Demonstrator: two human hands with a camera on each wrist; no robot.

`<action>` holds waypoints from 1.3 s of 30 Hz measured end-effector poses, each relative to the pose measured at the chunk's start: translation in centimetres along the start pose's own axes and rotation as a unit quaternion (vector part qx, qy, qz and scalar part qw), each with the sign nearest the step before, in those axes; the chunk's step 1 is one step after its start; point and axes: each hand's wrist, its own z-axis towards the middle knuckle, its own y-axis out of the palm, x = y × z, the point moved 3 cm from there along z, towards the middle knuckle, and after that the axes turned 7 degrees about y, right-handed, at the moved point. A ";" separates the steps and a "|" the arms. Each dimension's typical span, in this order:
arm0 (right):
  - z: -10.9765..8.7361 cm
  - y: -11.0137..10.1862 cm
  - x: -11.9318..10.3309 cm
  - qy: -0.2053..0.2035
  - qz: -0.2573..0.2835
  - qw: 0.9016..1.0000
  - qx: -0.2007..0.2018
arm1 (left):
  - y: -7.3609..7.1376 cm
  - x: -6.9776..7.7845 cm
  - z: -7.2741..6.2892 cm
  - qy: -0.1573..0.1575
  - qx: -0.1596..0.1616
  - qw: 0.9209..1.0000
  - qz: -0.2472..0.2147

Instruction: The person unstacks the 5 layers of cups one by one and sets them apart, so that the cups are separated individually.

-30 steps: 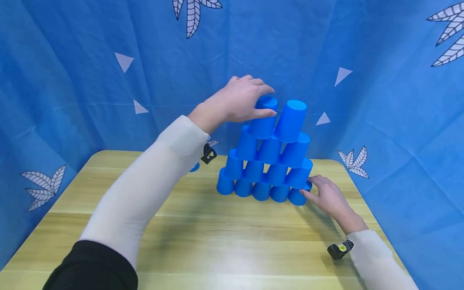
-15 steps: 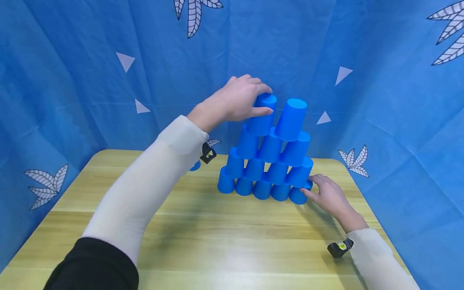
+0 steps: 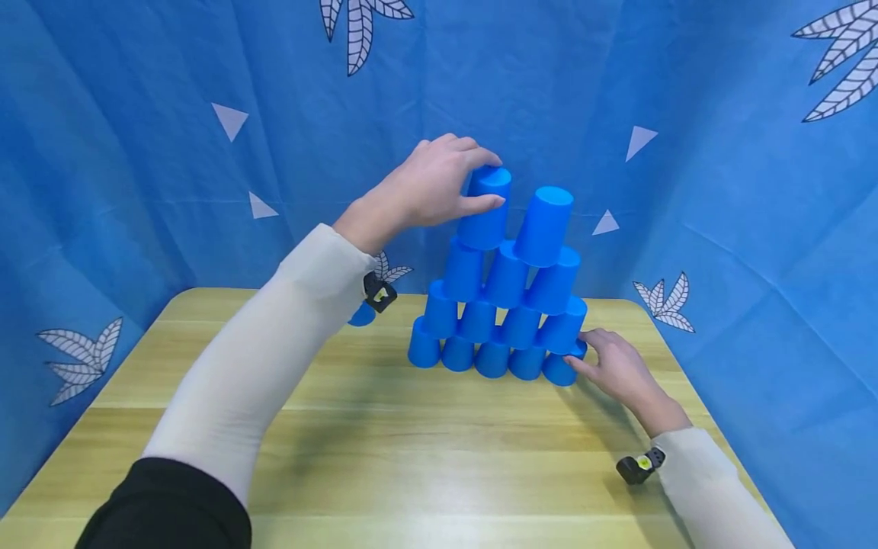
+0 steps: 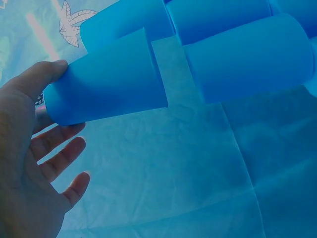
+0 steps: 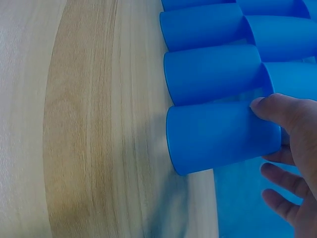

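Note:
Blue cups stand upside down in a stepped stack (image 3: pixel 507 274) on the wooden table. At its upper left, my left hand (image 3: pixel 432 183) pinches a cup (image 3: pixel 482 226) near its closed end, thumb on the near side and fingers behind. In the left wrist view this cup (image 4: pixel 106 84) sits apart from the other top-row cup (image 4: pixel 247 57), and the lower fingers are spread off it. Low on the right, my right hand (image 3: pixel 620 374) holds the end cup (image 3: pixel 559 370) of the bottom row, its thumb on the near side in the right wrist view (image 5: pixel 218 139).
Another blue object (image 3: pixel 362 315) shows partly behind my left wrist, on the table (image 3: pixel 411 457). A blue patterned curtain (image 3: pixel 535 91) hangs behind and at both sides. Small black devices are strapped to both wrists.
The cup in my left hand has risen and shifted slightly left, away from its top-row neighbour. My right hand stays at the bottom-row end cup. The head view has shifted a little.

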 end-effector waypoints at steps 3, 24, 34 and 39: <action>-0.1 0.1 0.2 0.010 -0.001 1.000 -0.007 | 0.3 -0.1 -0.2 0.004 0.000 1.000 -0.005; 0.4 -0.2 0.3 0.011 -0.003 1.000 -0.006 | 0.6 -2.1 -3.6 0.010 0.042 0.999 -0.030; 0.6 0.0 0.4 0.026 -0.003 1.000 -0.011 | 0.9 -4.4 -5.8 -0.025 0.044 0.998 -0.040; 0.5 0.3 0.3 0.026 -0.006 1.000 -0.007 | 1.5 -6.2 -7.8 -0.048 0.043 0.997 -0.040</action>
